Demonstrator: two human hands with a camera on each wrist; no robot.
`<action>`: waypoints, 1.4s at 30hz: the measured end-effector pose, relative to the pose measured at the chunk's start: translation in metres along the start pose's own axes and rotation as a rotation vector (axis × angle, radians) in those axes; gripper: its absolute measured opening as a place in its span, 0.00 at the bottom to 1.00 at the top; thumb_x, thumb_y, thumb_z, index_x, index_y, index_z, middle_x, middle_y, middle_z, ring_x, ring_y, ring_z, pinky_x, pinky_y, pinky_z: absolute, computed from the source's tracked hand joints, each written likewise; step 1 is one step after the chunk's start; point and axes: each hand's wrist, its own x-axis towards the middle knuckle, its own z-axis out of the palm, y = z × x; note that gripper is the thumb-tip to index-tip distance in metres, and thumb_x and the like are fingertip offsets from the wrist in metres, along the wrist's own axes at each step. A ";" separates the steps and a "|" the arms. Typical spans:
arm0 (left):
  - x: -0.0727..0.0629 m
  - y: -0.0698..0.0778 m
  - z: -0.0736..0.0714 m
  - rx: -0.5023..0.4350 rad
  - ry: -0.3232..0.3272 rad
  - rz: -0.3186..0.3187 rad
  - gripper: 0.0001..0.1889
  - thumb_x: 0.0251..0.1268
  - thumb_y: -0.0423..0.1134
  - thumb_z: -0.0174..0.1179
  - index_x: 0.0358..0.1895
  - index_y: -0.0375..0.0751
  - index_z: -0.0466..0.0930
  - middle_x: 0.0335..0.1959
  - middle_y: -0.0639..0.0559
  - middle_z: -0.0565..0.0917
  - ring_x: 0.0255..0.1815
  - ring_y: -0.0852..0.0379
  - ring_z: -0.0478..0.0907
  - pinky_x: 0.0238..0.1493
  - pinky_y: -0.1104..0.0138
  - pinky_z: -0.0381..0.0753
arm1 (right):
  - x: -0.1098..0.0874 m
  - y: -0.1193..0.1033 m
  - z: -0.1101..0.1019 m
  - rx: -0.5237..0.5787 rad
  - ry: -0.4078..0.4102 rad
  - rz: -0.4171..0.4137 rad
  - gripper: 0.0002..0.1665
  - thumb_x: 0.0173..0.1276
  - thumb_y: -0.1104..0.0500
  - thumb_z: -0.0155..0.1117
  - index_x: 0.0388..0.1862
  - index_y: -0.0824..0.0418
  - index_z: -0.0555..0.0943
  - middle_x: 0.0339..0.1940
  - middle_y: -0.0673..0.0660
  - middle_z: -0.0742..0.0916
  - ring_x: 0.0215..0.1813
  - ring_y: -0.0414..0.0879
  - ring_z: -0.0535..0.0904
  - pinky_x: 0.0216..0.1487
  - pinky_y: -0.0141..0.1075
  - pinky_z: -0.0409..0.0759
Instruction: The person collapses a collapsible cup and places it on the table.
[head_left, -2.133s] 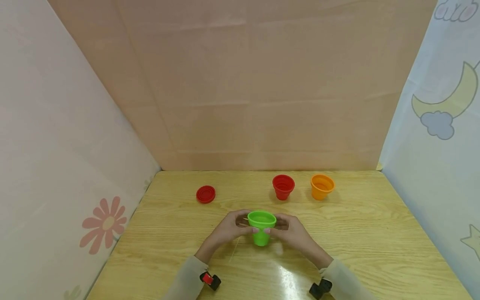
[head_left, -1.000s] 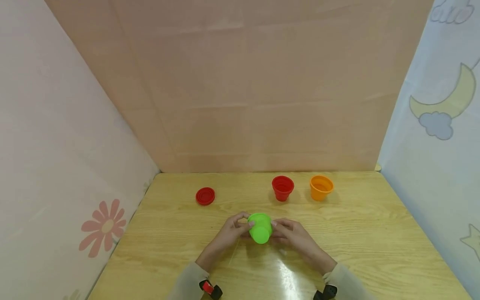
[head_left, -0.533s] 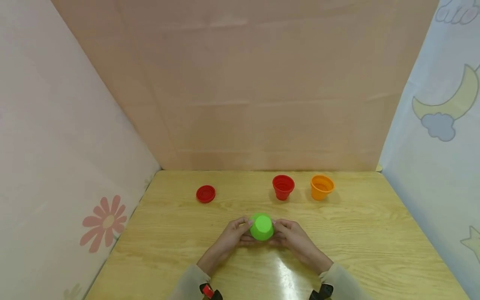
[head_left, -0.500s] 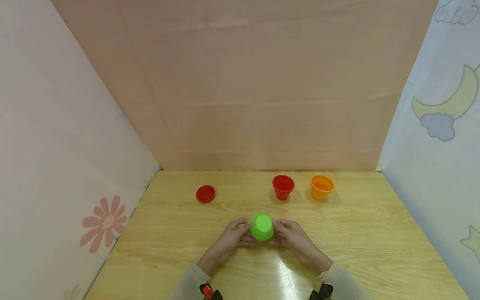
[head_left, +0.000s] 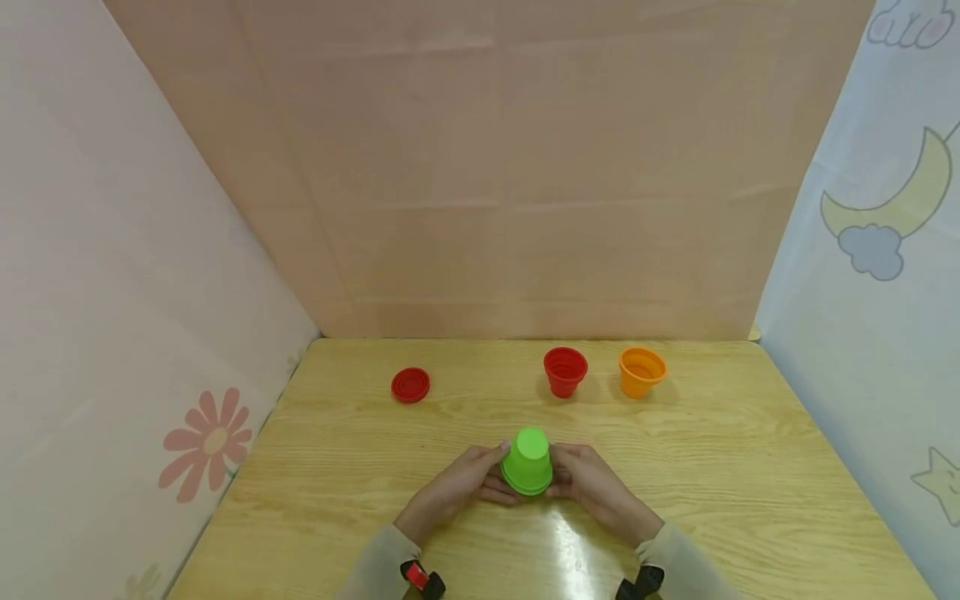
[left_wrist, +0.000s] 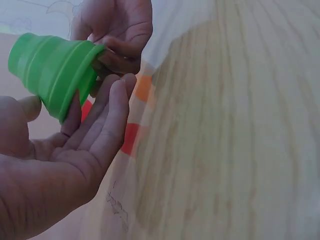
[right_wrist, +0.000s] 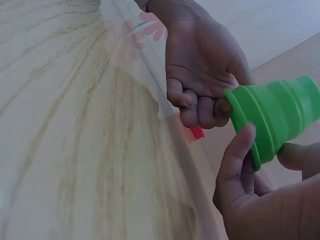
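Wood-grain counter (head_left: pixel 712 467), with an upturned green cup (head_left: pixel 529 472) held above it.
Uneven thumb pressure could fold the green cup's stepped, probably soft wall, and a weak hold on its rim could drop it. Left hand (head_left: pixel 467 483) and right hand (head_left: pixel 594 485) flank the green cup, forearms (head_left: pixel 378 562) slanting inward from its near side, fingers (right_wrist: pixel 238 154) of each pinching its wall and rim.

one green cup (head_left: pixel 527 467) between two hands, one left hand (head_left: pixel 463 482) and one right hand (head_left: pixel 594 483), one red cup (head_left: pixel 566 372) and one orange cup (head_left: pixel 642 372) near the far edge of one table (head_left: pixel 322 475), three cups altogether, one flat red disc (head_left: pixel 410 385) toward the far left corner
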 end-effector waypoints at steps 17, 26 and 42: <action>0.001 0.007 0.001 -0.045 0.026 -0.038 0.30 0.86 0.55 0.46 0.60 0.28 0.81 0.43 0.32 0.91 0.38 0.48 0.93 0.49 0.54 0.93 | 0.000 -0.003 -0.001 0.012 -0.057 -0.017 0.21 0.84 0.54 0.52 0.58 0.70 0.83 0.49 0.55 0.92 0.50 0.45 0.90 0.54 0.39 0.90; 0.005 0.005 0.000 -0.066 0.021 -0.011 0.28 0.86 0.51 0.47 0.60 0.25 0.81 0.46 0.28 0.90 0.42 0.43 0.93 0.50 0.53 0.92 | 0.001 -0.003 -0.002 -0.019 -0.038 -0.001 0.25 0.82 0.56 0.53 0.64 0.76 0.79 0.55 0.59 0.90 0.52 0.48 0.89 0.54 0.39 0.91; 0.015 0.000 -0.003 -0.057 -0.051 -0.038 0.27 0.84 0.51 0.52 0.58 0.27 0.85 0.46 0.28 0.90 0.38 0.46 0.93 0.44 0.56 0.92 | 0.000 -0.004 -0.007 -0.047 -0.056 0.039 0.20 0.79 0.58 0.57 0.56 0.72 0.84 0.48 0.58 0.91 0.46 0.48 0.90 0.52 0.43 0.92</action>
